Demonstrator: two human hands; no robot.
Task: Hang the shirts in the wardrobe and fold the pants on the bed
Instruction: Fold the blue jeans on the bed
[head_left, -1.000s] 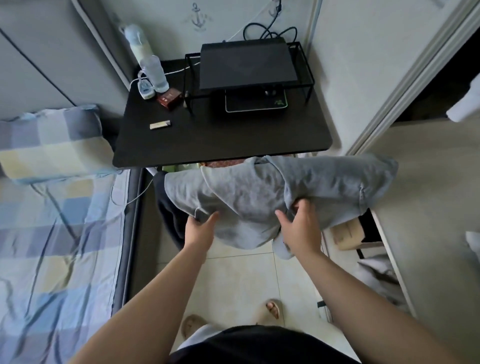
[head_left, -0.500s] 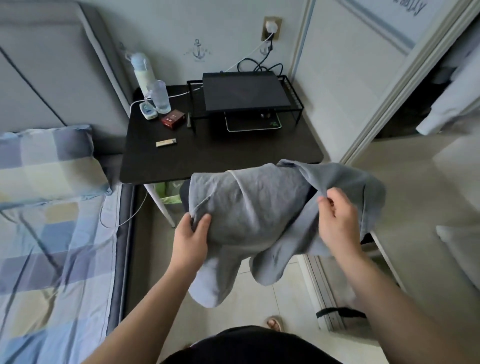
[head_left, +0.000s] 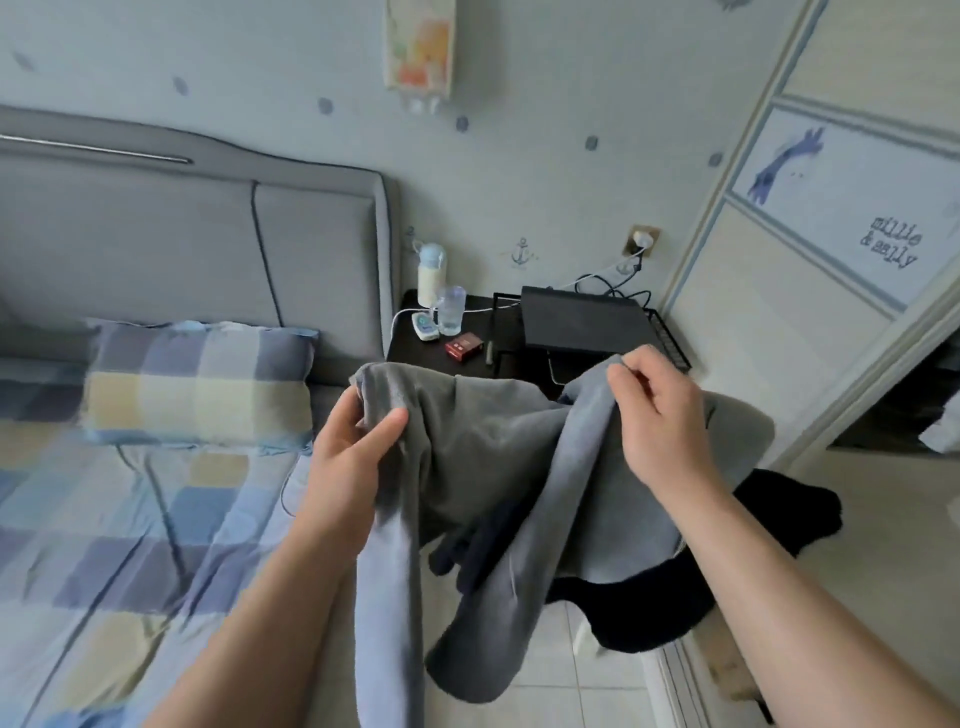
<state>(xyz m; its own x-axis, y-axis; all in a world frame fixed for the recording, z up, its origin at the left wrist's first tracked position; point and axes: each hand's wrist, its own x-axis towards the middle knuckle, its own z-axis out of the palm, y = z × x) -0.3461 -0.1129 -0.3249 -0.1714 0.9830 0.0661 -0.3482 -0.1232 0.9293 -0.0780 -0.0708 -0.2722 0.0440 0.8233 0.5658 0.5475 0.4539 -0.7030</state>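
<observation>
Holding a grey cloth (head_left: 483, 441) up in the air, the person is standing beside the bed (head_left: 130, 545), with the wardrobe (head_left: 769, 338) on the right. The left hand (head_left: 353, 457) is pinching the cloth's top edge, with the thumb pressing on the front. The right hand (head_left: 660, 415) is pinching another top fold with curled fingers. Two long parts are hanging down toward the floor. A black cloth (head_left: 779, 519) is lying under the grey one. A dark table (head_left: 415, 353) is standing behind it.
</observation>
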